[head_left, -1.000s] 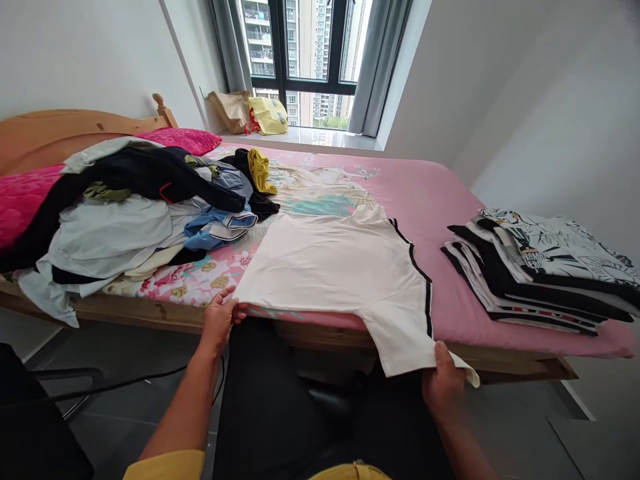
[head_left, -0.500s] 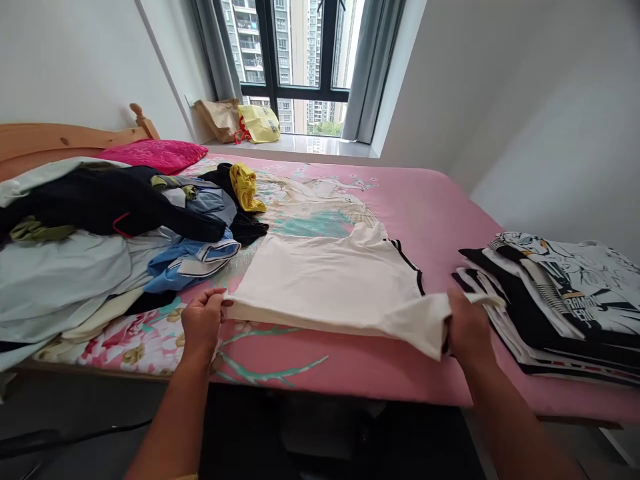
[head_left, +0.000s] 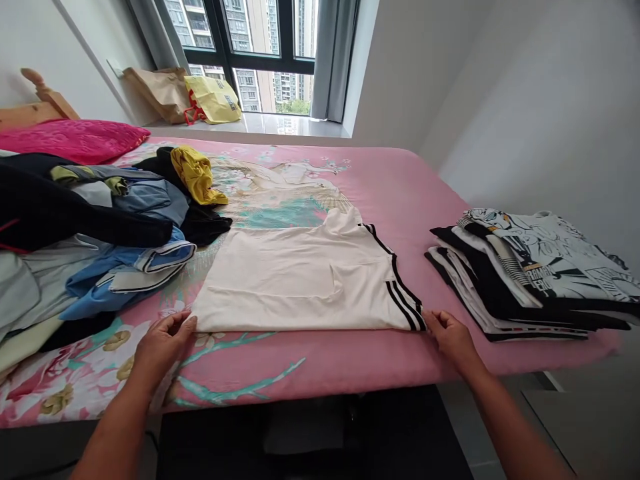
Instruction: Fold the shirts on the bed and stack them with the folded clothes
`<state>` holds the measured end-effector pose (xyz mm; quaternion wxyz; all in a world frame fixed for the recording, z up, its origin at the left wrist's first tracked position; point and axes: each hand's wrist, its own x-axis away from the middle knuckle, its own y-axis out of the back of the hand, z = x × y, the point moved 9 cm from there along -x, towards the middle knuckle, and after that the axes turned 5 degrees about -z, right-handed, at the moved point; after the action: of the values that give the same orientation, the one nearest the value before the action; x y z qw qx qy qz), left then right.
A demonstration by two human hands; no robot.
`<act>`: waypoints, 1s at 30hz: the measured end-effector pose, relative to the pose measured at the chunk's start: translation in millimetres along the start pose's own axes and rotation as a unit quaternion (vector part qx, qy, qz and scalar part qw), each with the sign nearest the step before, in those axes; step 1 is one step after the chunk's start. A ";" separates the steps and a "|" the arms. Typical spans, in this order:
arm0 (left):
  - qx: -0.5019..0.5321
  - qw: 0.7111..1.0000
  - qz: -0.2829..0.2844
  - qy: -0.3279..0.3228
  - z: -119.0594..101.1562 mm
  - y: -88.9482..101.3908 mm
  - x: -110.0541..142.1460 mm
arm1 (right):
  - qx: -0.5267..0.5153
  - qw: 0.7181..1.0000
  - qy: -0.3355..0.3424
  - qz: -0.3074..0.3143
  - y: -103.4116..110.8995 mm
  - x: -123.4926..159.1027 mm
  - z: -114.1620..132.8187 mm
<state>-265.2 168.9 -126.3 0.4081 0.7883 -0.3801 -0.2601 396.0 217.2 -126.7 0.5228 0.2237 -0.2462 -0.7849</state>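
Observation:
A cream T-shirt (head_left: 270,273) with black stripes along its shoulder and sleeve lies flat on the bed, its near part folded over toward the far side. My left hand (head_left: 163,347) pinches the near left corner of the shirt between thumb and fingers. At the near right corner, by the striped sleeve, my right hand (head_left: 453,340) grips the cloth in a pinch. The front fold runs nearly straight between both hands.
A heap of unfolded clothes (head_left: 120,213) covers the bed's left side, a yellow garment (head_left: 195,175) on top. Folded shirts (head_left: 530,267) are stacked at the right. Behind are a pink pillow (head_left: 75,140), paper bag (head_left: 160,93) and yellow bag (head_left: 214,100). The pink bed sheet (head_left: 350,360) ends in front.
The shirt's near edge, raised and loose before, now lies folded over with the striped sleeve showing on top. My right hand has moved to the near right corner. The view has turned rightward.

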 end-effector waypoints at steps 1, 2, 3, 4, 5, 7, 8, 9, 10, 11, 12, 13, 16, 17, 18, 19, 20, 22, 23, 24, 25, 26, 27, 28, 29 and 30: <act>0.000 1.000 0.017 0.001 -0.5 -2.7 -4.1 | 0.007 1.000 -0.005 0.021 -2.2 3.7 -4.4; -0.001 0.999 0.033 0.004 -1.4 -5.6 -8.4 | 0.014 0.999 -0.007 0.037 -4.1 6.1 -6.8; -0.003 0.999 0.048 0.008 -2.5 -8.3 -12.2 | 0.024 0.998 -0.007 0.052 -6.3 7.4 -7.9; -0.007 0.998 0.056 0.011 -4.2 -10.0 -15.2 | 0.034 0.997 -0.005 0.065 -8.6 7.8 -8.3; -0.015 0.998 0.054 0.013 -6.5 -9.9 -17.3 | 0.045 0.996 -0.001 0.077 -10.7 7.3 -8.4; -0.045 0.999 0.018 -0.009 -16.1 -5.1 -19.2 | 0.073 0.993 0.012 0.094 -14.1 3.7 -9.0; -0.062 0.997 -0.007 -0.041 -25.3 -2.6 -18.8 | 0.090 0.991 0.019 0.095 -15.0 0.2 -9.1; -0.075 0.993 -0.030 -0.085 -37.0 -1.4 -17.5 | 0.109 0.990 0.029 0.089 -15.2 -4.6 -8.1; -0.085 0.986 -0.044 -0.134 -49.9 -2.7 -15.5 | 0.126 0.988 0.041 0.077 -15.1 -10.5 -5.2; -0.090 0.978 -0.048 -0.181 -62.6 -6.4 -13.4 | 0.138 0.987 0.057 0.064 -15.5 -17.4 0.3; -0.091 0.970 -0.042 -0.222 -74.0 -11.9 -11.9 | 0.142 0.985 0.076 0.054 -17.6 -24.8 8.5; -0.093 0.964 -0.031 -0.249 -83.1 -18.2 -12.1 | 0.139 0.984 0.096 0.050 -21.4 -32.8 18.7; -0.128 0.954 0.006 -0.270 -98.6 -35.1 -22.1 | 0.133 0.978 0.141 0.077 -43.8 -59.8 52.4; -0.147 0.951 0.018 -0.270 -101.2 -39.3 -26.9 | 0.144 0.975 0.145 0.089 -52.9 -69.6 61.7; -0.167 0.948 0.030 -0.269 -102.8 -42.6 -31.9 | 0.157 0.972 0.144 0.099 -61.8 -79.6 69.1; -0.185 0.944 0.041 -0.270 -103.6 -44.9 -36.7 | 0.170 0.970 0.139 0.106 -70.2 -89.4 74.5; -0.202 0.939 0.050 -0.272 -103.9 -46.3 -41.0 | 0.181 0.969 0.130 0.110 -77.9 -98.7 77.8; -0.231 0.932 0.058 -0.274 -102.9 -46.1 -49.1 | 0.190 0.970 0.107 0.109 -90.1 -115.5 78.4; -0.242 0.929 0.060 -0.275 -102.4 -45.5 -52.4 | 0.192 0.971 0.095 0.107 -95.0 -122.4 76.5; -0.249 0.926 0.062 -0.279 -102.4 -45.0 -54.7 | 0.195 0.972 0.082 0.105 -98.9 -128.2 73.1; -0.251 0.923 0.067 -0.283 -102.6 -44.9 -56.0 | 0.196 0.973 0.068 0.104 -101.5 -132.6 69.2; -0.248 0.922 0.078 -0.286 -102.4 -45.7 -56.2 | 0.196 0.974 0.056 0.103 -102.7 -135.6 65.5; -0.240 0.925 0.089 -0.282 -101.7 -45.8 -55.9 | 0.193 0.975 0.047 0.101 -102.3 -137.2 62.8; -0.226 0.931 0.097 -0.271 -100.0 -44.7 -55.6 | 0.186 0.977 0.043 0.096 -100.3 -137.8 62.0; -0.206 0.942 0.097 -0.245 -96.4 -41.3 -56.3 | 0.175 0.979 0.046 0.089 -97.0 -137.4 63.4; -0.181 0.957 0.088 -0.209 -91.1 -35.8 -57.7 | 0.162 0.982 0.054 0.078 -92.6 -136.7 66.9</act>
<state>-218.9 269.9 -102.2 0.4770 0.5928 -0.4707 -0.4467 337.8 385.4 -119.2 0.5521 0.3272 -0.3581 -0.6782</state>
